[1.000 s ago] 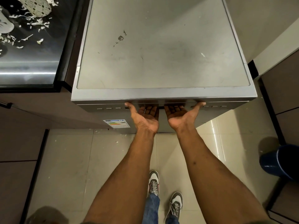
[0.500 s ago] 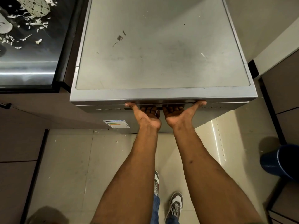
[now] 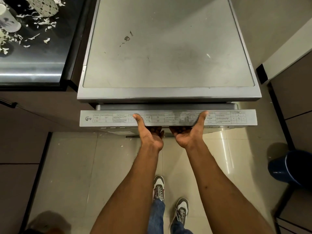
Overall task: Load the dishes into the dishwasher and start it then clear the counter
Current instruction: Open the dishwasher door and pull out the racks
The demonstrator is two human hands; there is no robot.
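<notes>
Left fingers: curled up under the front lip of the dishwasher door (image 3: pixel 168 118) and mostly hidden beneath it; the left hand (image 3: pixel 150 135) shows palm up, its thumb lying flat on the door's printed top edge, so the hand grips the door from below.
Right fingers: also hooked under the same lip, tips out of sight; the right hand (image 3: pixel 189 134) is palm up beside the left, the two heels close together, its thumb stretched up and outward onto the top edge.
Dishwasher door: directly above the fingers, tilted out from the machine so a dark gap shows between it and the body behind; its top edge carries a programme chart in small print, too fine to read apart from a "13" mark at the left end.
Dishwasher top (image 3: pixel 168 53): beyond the thumbs, a flat grey panel with a few dark smudges and one small white fleck.
Counter (image 3: pixel 33 65): far left of the left thumb, a dark glossy surface strewn with white scraps (image 3: pixel 43 22); a patterned cup (image 3: pixel 45 5) lies tipped near the upper edge, and a pale vessel (image 3: pixel 9 22) sits at the left border, only partly seen.
Floor: below the wrists, pale glossy tiles, with two grey and white shoes (image 3: pixel 170 196) and blue jeans between the forearms.
Bin (image 3: pixel 288 168): well to the right of the right forearm, a dark blue round container on the floor against the brown cabinets.
</notes>
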